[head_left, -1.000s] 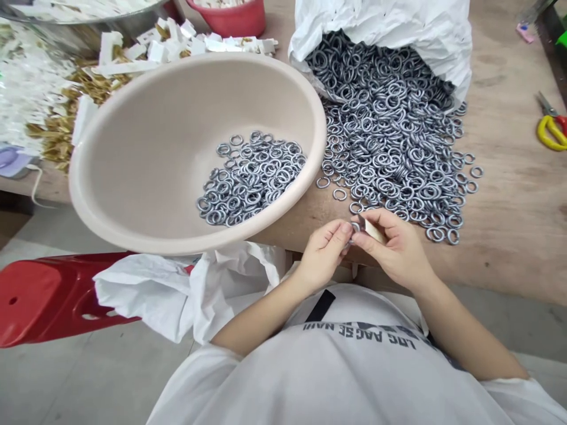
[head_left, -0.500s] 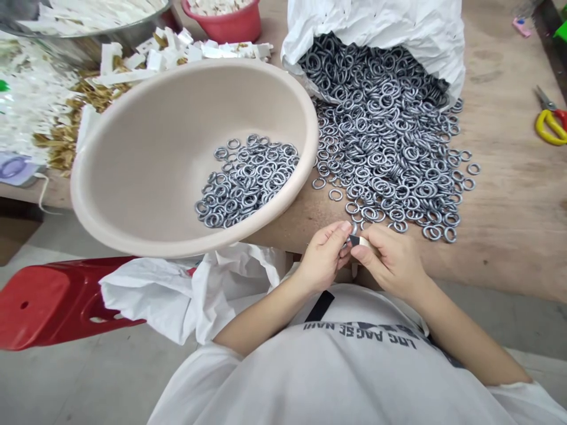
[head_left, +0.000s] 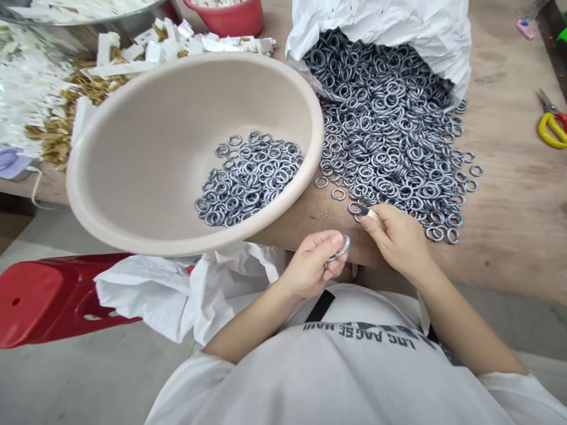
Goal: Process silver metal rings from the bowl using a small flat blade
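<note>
My left hand point(head_left: 312, 264) is closed around a grey metal ring point(head_left: 342, 248) held at its fingertips, just below the table edge. My right hand point(head_left: 396, 239) pinches a small pale tool with a dark tip point(head_left: 367, 212), and the tip touches the near edge of the heap of loose rings point(head_left: 390, 147) on the wooden table point(head_left: 509, 195). A beige plastic basin point(head_left: 146, 147) overhangs the table edge to the left, with several rings point(head_left: 248, 177) lying in its bottom.
A white sack point(head_left: 398, 23) at the back spills the rings. White and brass parts point(head_left: 88, 77) lie at the back left by a red tub point(head_left: 225, 15). Yellow scissors point(head_left: 550, 127) rest far right. A red stool point(head_left: 48, 295) and white bag point(head_left: 177, 289) sit below.
The hands were together working one ring. Now they have parted: my left hand drew back with the ring, and my right hand reached forward to the heap with the tool.
</note>
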Motion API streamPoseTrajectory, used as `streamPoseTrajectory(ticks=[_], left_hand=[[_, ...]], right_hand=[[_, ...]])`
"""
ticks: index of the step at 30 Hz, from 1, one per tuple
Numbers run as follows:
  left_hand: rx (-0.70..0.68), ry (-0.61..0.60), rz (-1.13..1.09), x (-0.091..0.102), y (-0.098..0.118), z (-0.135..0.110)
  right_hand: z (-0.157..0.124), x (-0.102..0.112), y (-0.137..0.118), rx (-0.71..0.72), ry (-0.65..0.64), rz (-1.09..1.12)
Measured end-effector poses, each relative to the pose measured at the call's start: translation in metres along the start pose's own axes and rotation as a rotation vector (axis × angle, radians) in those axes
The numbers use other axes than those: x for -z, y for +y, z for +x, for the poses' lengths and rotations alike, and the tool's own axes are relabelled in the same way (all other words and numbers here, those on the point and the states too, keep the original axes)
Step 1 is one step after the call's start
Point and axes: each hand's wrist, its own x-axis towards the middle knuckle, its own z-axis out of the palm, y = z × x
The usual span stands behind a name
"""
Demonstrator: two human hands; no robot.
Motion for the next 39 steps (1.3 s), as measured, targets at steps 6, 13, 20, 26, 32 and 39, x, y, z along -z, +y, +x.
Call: streamPoseTrajectory(ticks=[6, 13, 20, 26, 32, 39], left_hand=[[-0.023, 0.125, -0.07, 0.018, 0.013, 0.002], [-0.061, 0.207, -0.105, 0.017, 0.019, 0.008], [-0.326, 0.363, 0.382, 0.029, 0.015, 0.012], [-0.445, 0.437, 1.277, 0.033, 0.018, 0.024], [-0.389, 0.204, 1.191, 0.022, 0.028, 0.036], [-0.103, 0.067, 0.39, 0.006, 0.005, 0.033]], right_hand=[[0.011, -0.01, -0.018, 0.071, -0.093, -0.404], [0.018, -0.01, -0.021, 0.085, -0.029, -0.382], [0.025, -0.012, -0.028, 0.127, -0.122, -0.407], [0.025, -0.015, -0.018, 0.093, -0.035, -0.314], [0.024, -0.001, -0.011, 0.144, -0.098, 0.261], [-0.001, 0.002, -0.011, 0.039, -0.044, 0.77]])
